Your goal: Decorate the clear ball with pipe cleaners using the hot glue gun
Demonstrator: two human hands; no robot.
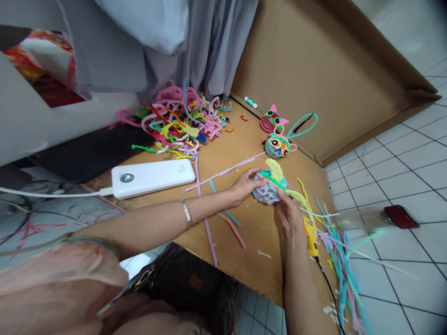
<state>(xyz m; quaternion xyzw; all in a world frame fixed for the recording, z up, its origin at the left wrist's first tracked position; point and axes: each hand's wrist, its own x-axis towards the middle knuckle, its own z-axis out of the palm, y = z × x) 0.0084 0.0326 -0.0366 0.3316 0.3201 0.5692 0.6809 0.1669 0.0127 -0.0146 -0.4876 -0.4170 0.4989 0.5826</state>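
Observation:
A round craft piece (268, 190), wrapped in teal, green and lilac pipe cleaners with a clear-looking grey middle, is held between both hands over the wooden table (258, 274). Pale yellow fuzzy pieces stick out from its top and right side. My left hand (245, 187) grips its left edge, thumb across the front. The fingers of my right hand (289, 209) are closed on its lower right edge. Just right of that hand lies a yellow glue gun (310, 236). Two finished-looking round faces (277, 145) with pipe-cleaner ears stand beyond the piece.
A tangled heap of colourful pipe cleaners (178, 123) lies at the back left, near a white power bank (153, 178) with a cable. Loose strips cross the table. More pipe cleaners (344, 274) hang at the right edge beside a red-capped bottle (401, 217).

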